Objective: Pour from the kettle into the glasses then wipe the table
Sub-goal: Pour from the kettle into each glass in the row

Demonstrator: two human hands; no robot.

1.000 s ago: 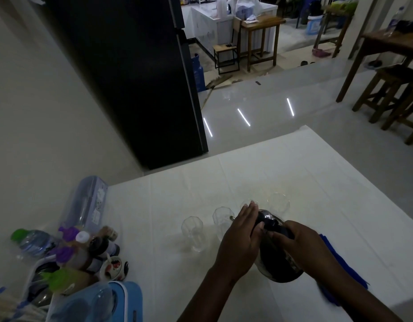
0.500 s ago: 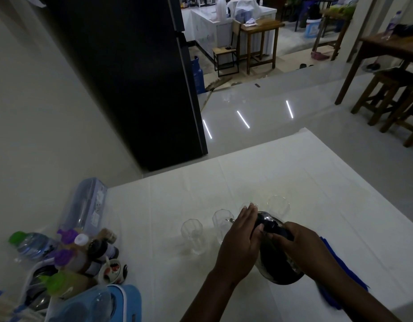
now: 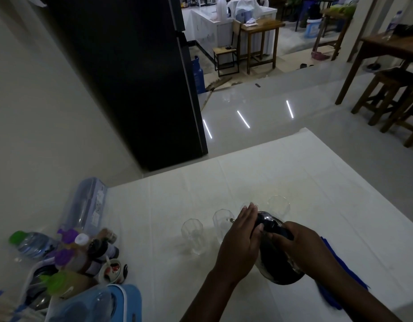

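A dark shiny kettle [image 3: 274, 263] is tilted forward over the white table [image 3: 316, 182], its spout near the second glass from the left [image 3: 220, 223]. My right hand [image 3: 303, 249] grips the kettle's handle from the right. My left hand [image 3: 241, 238] lies flat against the kettle's lid and left side, fingers straight. Another clear glass [image 3: 192, 235] stands further left, and one [image 3: 279, 205] beyond the kettle. A further glass is mostly hidden behind my left fingers. A blue cloth [image 3: 335, 270] lies on the table under my right forearm.
Bottles and small jars [image 3: 80, 249] crowd a tray at the table's left edge, beside a lying water bottle [image 3: 31, 244] and a clear plastic box [image 3: 87, 205]. A light blue container [image 3: 96, 303] sits at the near left. A black fridge [image 3: 131, 77] stands beyond the table.
The kettle and both hands have stayed almost in place; the view has only shifted slightly.
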